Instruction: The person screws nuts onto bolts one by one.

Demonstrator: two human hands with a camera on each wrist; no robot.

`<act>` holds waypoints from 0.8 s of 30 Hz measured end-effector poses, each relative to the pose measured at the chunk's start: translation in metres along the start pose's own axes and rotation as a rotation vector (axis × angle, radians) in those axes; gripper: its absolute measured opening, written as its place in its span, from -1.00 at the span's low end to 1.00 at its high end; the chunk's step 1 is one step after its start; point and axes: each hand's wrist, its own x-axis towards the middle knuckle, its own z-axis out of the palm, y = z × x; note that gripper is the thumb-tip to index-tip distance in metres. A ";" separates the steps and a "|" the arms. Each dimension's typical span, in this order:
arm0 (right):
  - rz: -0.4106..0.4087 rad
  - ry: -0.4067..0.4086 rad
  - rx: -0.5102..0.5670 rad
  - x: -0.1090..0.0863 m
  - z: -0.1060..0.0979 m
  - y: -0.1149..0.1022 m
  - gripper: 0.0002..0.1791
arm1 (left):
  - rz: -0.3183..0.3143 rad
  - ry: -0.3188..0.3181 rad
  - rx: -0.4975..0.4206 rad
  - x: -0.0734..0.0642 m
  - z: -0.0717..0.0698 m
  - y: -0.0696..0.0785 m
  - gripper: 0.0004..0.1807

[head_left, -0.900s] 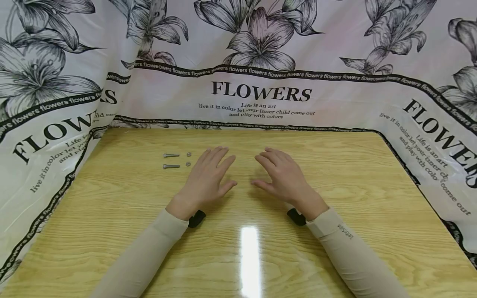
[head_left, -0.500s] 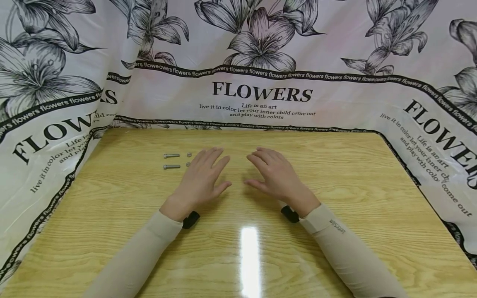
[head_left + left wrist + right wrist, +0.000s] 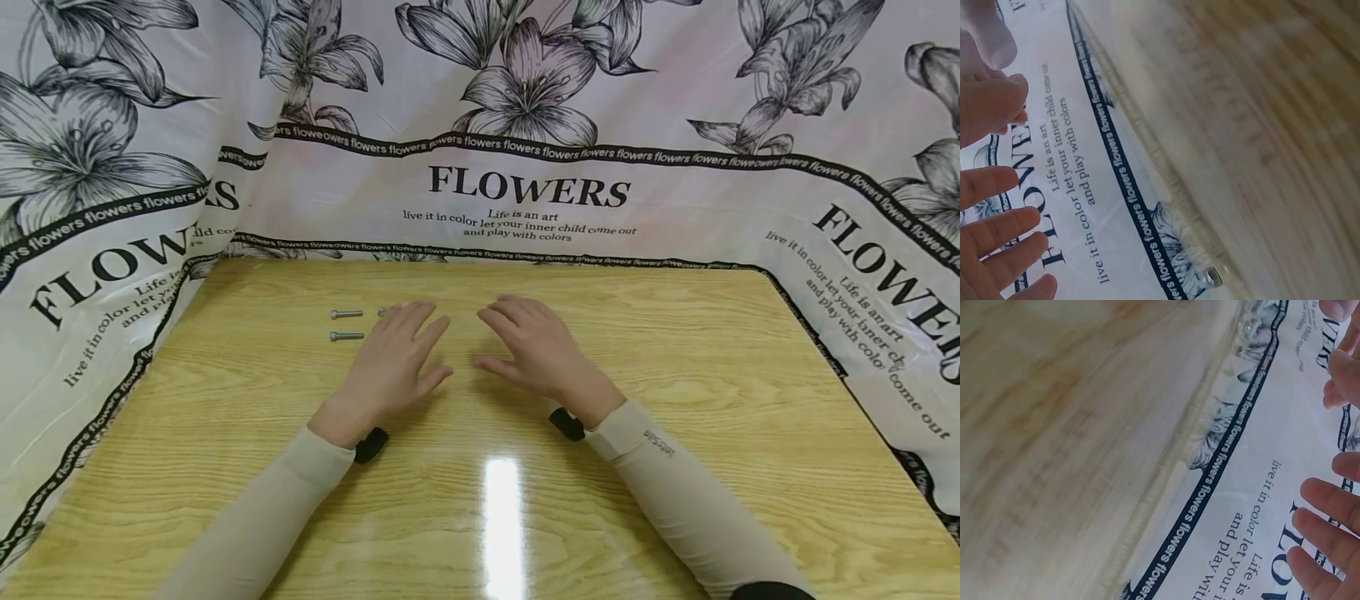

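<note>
Both hands hover over the wooden table with their fingers spread and hold nothing. My left hand (image 3: pixel 393 358) is nearest to the small metal parts, its fingers overlapping that spot in the head view. Two silver bolts, an upper bolt (image 3: pixel 347 314) and a lower bolt (image 3: pixel 347 336), lie parallel with their heads to the left. One nut (image 3: pixel 382 312) peeks out beside the left fingertips; the other is hidden behind that hand. A nut (image 3: pixel 1211 277) also shows low in the left wrist view. My right hand (image 3: pixel 536 346) faces the left one across a narrow gap.
The light wooden table (image 3: pixel 712 375) reaches back to a white curtain (image 3: pixel 337 192) printed with flowers and lettering, which encloses it at the back and both sides. A bright reflection lies on the front middle of the tabletop.
Both hands have drifted left, the right one farther, so the gap between them has narrowed. The left hand now covers the lower nut in the head view. The bolts stay where they were.
</note>
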 end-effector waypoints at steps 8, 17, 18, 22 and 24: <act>-0.007 -0.039 -0.014 0.011 0.006 -0.003 -0.29 | -0.016 0.005 0.000 -0.008 -0.003 -0.010 -0.30; -0.011 -0.072 -0.013 0.021 0.011 -0.011 -0.33 | -0.035 -0.014 -0.002 -0.017 -0.003 -0.018 -0.30; -0.013 -0.077 -0.011 0.021 0.012 -0.011 -0.33 | -0.035 -0.014 -0.003 -0.018 -0.003 -0.019 -0.30; -0.005 -0.104 -0.009 0.025 0.015 -0.014 -0.32 | -0.032 -0.002 -0.003 -0.021 -0.004 -0.021 -0.30; 0.001 -0.117 -0.010 0.026 0.017 -0.015 -0.32 | -0.031 0.004 0.002 -0.022 -0.004 -0.023 -0.30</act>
